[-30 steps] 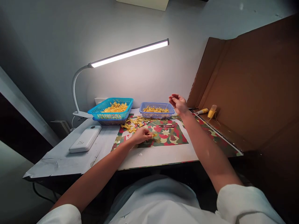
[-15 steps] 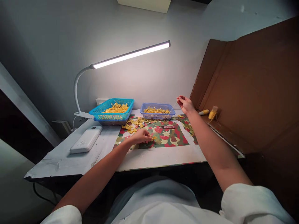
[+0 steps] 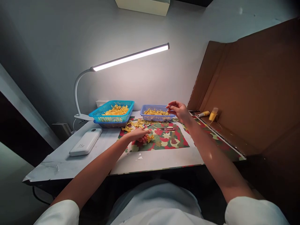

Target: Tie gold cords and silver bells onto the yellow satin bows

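Observation:
My left hand [image 3: 140,135] is closed in a pinch over the patterned mat, holding a small yellow petal-like flower piece [image 3: 150,138]. To its right and farther back, my right hand [image 3: 178,110] is raised in front of the lilac basket's right end. Its thumb and fingertips come together; whatever they pinch is too fine to make out. Behind my left hand lie loose yellow pieces [image 3: 131,126] and small shiny bits. A pair of dark red-handled snips [image 3: 167,129] rests on the mat between the hands.
A blue basket [image 3: 111,118] with yellow petals stands at the back left. A lilac basket [image 3: 157,117] holds small gold pieces. At the left are a white power bank [image 3: 86,142] and a lit lamp [image 3: 131,57]. Cardboard [image 3: 248,87] walls the right, near a yellow-filled bottle [image 3: 213,114].
My right hand has moved left and slightly down. The thin strand stretched between the hands before no longer shows clearly. My left hand has lifted slightly, turning the yellow piece into view.

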Available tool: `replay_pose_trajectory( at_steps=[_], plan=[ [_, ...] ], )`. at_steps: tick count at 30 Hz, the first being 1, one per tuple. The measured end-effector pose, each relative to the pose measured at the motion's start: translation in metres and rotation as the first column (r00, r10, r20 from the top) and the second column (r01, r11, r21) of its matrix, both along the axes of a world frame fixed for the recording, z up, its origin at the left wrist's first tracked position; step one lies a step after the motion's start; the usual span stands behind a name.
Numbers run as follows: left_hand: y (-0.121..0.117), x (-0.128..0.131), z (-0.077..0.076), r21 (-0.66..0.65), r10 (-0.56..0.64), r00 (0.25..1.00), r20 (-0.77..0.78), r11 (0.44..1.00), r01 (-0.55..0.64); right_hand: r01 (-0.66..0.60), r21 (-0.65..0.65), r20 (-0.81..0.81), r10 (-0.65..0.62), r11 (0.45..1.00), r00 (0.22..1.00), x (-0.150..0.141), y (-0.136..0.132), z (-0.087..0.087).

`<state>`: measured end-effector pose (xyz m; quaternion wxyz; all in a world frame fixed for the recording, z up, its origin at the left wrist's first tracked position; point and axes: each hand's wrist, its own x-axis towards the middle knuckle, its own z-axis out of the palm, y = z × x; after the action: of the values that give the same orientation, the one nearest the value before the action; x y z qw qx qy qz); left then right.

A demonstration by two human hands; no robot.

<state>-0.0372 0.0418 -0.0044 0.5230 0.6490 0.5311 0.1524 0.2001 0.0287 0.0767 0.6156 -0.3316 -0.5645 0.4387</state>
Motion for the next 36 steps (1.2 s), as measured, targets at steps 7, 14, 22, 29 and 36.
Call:
replay_pose_trajectory(
  at_steps=[7,14,22,29,36],
  plan=[
    [0.001,-0.004,-0.006,0.325,-0.228,0.958,-0.173,0.905,0.274,0.089,-0.097,-0.133,-0.101,0.991,0.986,-0.009,0.014,-0.005],
    [0.001,-0.018,0.013,0.744,-0.188,0.977,-0.100,0.638,0.199,0.065,0.019,-0.196,-0.060,0.998,0.979,-0.008,0.013,0.020],
    [-0.049,0.035,0.025,0.921,-0.103,0.980,0.170,0.371,-0.120,-0.035,0.181,-0.077,0.050,0.983,0.996,-0.028,-0.016,0.056],
    [-0.025,0.040,0.012,0.529,-0.302,0.833,0.465,0.848,0.012,-0.063,0.298,0.010,0.063,0.952,0.998,-0.040,-0.034,0.072],
    [-0.020,0.032,0.019,0.220,-0.198,0.492,0.848,0.975,0.012,0.018,0.289,0.008,-0.021,0.957,1.000,-0.050,-0.011,0.052]
  ],
)
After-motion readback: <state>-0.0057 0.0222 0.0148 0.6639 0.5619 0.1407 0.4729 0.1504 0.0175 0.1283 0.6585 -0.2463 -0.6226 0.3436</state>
